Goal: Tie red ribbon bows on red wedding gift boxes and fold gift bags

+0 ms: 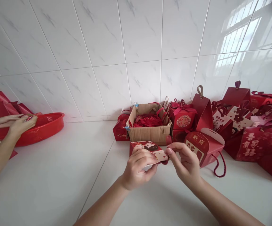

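Observation:
My left hand (138, 164) is closed around a small red and cream gift box (158, 153) printed with a cartoon figure, holding it tilted on its side above the white worktop. At the box's right end, my right hand (186, 158) pinches a dark red ribbon (168, 140) between thumb and forefinger. Part of the ribbon shows above the fingertips and part below, against the box. My left fingers hide much of the box's near side. Just behind it stands an open cardboard box (150, 133) with a heap of red ribbons (147, 121) inside.
Several finished-looking red gift boxes (260, 141) crowd the right side. One with a rope handle (203, 146) stands beside my right hand. At left, another person's hands (24, 125) hold something small near a red plastic basin (48, 128). A tiled wall (107, 84) rises behind.

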A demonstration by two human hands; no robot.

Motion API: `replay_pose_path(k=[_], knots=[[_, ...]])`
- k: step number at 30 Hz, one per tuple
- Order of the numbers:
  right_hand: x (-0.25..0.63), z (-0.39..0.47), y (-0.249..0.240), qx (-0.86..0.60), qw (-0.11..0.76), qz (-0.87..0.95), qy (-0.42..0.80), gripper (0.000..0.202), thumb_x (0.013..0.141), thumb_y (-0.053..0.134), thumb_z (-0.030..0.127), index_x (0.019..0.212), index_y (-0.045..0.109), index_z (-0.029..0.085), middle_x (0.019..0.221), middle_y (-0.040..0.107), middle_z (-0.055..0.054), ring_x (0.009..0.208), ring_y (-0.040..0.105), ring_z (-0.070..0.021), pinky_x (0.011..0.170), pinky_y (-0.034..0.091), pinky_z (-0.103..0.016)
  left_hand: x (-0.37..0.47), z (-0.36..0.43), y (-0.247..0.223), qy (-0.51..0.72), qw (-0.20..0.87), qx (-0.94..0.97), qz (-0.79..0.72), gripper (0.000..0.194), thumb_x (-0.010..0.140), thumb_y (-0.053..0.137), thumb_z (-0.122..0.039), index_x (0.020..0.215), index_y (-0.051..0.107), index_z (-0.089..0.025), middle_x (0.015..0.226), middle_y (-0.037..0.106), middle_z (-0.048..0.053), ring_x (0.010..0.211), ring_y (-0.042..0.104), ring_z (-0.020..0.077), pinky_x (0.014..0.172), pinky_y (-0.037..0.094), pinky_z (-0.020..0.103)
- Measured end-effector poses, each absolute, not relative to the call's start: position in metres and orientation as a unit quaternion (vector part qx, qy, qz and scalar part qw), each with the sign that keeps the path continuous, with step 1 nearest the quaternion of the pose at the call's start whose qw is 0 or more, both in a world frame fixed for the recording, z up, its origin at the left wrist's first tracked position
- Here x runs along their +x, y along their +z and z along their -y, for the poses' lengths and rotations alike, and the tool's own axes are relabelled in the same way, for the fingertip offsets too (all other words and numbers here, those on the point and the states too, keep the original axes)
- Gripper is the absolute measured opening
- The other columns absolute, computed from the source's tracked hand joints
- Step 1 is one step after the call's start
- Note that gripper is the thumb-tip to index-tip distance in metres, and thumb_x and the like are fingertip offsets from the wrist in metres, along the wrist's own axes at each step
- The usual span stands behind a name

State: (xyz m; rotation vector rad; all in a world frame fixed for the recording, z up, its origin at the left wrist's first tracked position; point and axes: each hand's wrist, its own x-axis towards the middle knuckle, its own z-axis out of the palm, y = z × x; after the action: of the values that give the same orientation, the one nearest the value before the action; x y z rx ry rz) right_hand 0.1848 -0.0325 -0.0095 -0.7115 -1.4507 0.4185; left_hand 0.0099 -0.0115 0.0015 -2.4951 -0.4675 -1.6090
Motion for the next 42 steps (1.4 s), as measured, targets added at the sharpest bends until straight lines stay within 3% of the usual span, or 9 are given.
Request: replay_pose_path(k=[3,5,11,18,42], knots=[[0.189,0.031,-0.009,-0.287,0.634,0.683,0.222,0.026,0.096,0.039,0.019,0.113,0.058,0.023,0.106,0.069,-0.009,0.099,0.066,-0.0210,0.080,0.054,-0.034,0.009,0.011,0.002,-0.543,0.056,-0.822,0.162,0.019,0.074,0.066,-0.006,0.083,0.060,-0.022,0.071,0.069,-0.002,0.066,0.065,0.0145,0.069,0.048,0.031],[0.191,0.029,-0.010,-0.275,0.631,0.688,0.230,0.030,0.094,0.044,0.016,0.119,0.055,0.025,0.116,0.066,-0.009,0.111,0.061,-0.0214,0.090,0.051,-0.036,0.008,0.010,0.003,-0.550,0.055,-0.816,0.168,0.019,0.073,0.066,-0.006,0.083,0.060,-0.022,0.071,0.069,-0.002,0.066,0.064,0.0146,0.069,0.048,0.031],[0.190,0.022,-0.011,-0.289,0.646,0.683,0.182,0.019,0.085,0.061,0.016,0.096,0.072,0.027,0.094,0.067,-0.005,0.087,0.065,-0.0175,0.076,0.053,-0.030,0.008,0.011,0.002,-0.541,0.062,-0.823,0.163,0.020,0.072,0.066,-0.006,0.083,0.061,-0.023,0.071,0.070,-0.002,0.066,0.064,0.0150,0.071,0.048,0.033],[0.187,0.019,-0.013,-0.322,0.572,0.665,0.356,0.022,0.086,0.060,0.035,0.091,0.074,0.020,0.073,0.071,-0.005,0.064,0.064,-0.0179,0.062,0.052,-0.031,0.008,0.011,0.002,-0.541,0.054,-0.826,0.150,0.023,0.071,0.066,-0.004,0.085,0.061,-0.022,0.073,0.070,-0.001,0.067,0.065,0.0147,0.072,0.049,0.033],[0.184,0.022,-0.007,-0.281,0.558,0.637,0.452,0.025,0.089,0.056,0.040,0.082,0.067,0.019,0.072,0.062,-0.003,0.067,0.055,-0.0144,0.065,0.047,-0.028,0.005,0.009,0.003,-0.542,0.030,-0.827,0.148,0.018,0.074,0.064,-0.008,0.085,0.062,-0.023,0.071,0.067,-0.001,0.064,0.061,0.0145,0.068,0.050,0.031]])
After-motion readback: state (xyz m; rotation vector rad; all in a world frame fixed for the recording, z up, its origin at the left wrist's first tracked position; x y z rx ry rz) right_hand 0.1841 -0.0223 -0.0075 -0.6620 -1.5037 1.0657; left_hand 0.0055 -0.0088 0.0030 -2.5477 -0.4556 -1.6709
